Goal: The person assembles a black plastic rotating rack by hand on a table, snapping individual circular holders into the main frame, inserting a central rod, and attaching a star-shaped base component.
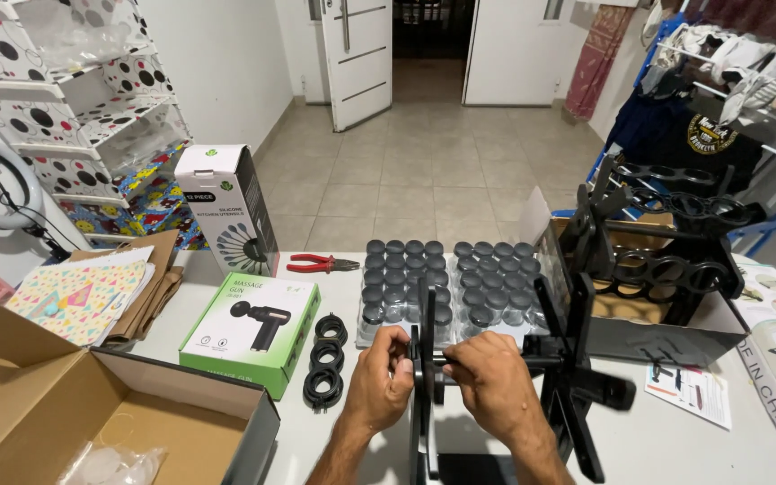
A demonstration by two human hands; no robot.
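Observation:
My left hand point(379, 382) and my right hand point(494, 384) both grip a black plastic rack frame point(577, 377) that stands on the white table point(702, 449) in front of me. The left fingers pinch a thin upright black panel point(426, 404), and the right fingers close on a short black bar joined to it. Just behind the hands lie two clear packs of jars with dark lids point(446, 278).
A green box point(249, 330) and black rings point(325, 359) lie to the left, red pliers point(321, 263) and a tall white box point(226, 207) behind them. An open cardboard box point(65, 413) is at front left. Another black ring rack point(666, 242) sits in a box at right.

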